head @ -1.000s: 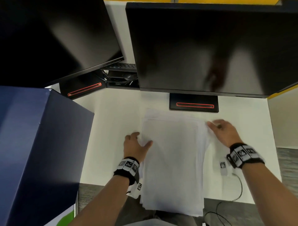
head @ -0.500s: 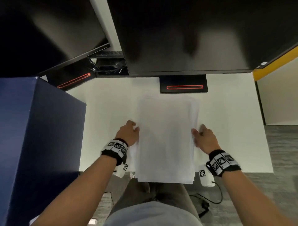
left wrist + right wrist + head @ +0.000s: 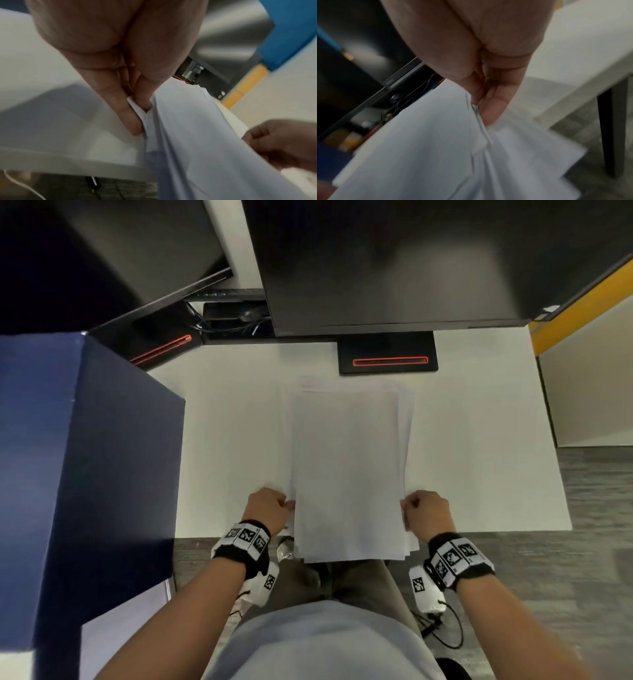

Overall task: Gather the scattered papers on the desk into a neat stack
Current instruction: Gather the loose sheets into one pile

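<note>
The papers lie gathered in one pile on the white bench, in front of the monitor base, their near end overhanging the near edge and several sheet edges fanned out along the right and far sides. The left hand pinches the pile's left edge and the right hand pinches its right edge, thumb over fingers. To square it well, I would stand the pile on one edge and tap it on the bench, holding loosely enough for stray sheets to slide.
</note>
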A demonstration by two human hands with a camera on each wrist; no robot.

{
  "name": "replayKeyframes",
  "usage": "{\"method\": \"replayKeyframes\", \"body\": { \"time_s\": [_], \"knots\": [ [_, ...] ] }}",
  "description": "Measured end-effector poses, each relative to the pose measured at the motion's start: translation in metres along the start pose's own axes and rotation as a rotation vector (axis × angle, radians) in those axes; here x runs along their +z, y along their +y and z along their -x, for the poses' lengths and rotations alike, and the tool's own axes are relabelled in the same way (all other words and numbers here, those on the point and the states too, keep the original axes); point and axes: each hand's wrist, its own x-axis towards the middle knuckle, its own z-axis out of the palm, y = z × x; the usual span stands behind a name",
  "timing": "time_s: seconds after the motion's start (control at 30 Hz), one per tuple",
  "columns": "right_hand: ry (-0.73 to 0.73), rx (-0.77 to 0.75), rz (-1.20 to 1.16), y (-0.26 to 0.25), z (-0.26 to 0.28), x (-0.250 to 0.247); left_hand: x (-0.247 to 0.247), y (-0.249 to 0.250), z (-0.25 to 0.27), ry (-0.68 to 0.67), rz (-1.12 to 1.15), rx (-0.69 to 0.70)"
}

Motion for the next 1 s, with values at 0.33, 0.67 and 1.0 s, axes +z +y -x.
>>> {"method": "replayKeyframes", "body": {
  "time_s": [0.33,0.67,1.0],
  "knots": [
    [-0.008,0.001,0.236,0.006,0.014,-0.001,-0.006,-0.016,0.014,-0.001,0.030,0.009],
    [0.071,0.082,0.050,-0.016,-0.025,-0.043,-0.053,0.002,-0.016,0.116,0.092,-0.048],
    [0.012,0.210,-0.290,-0.102,-0.071,-0.007,-0.028,0.096,-0.069,0.137,0.326,-0.136]
  ]
}}
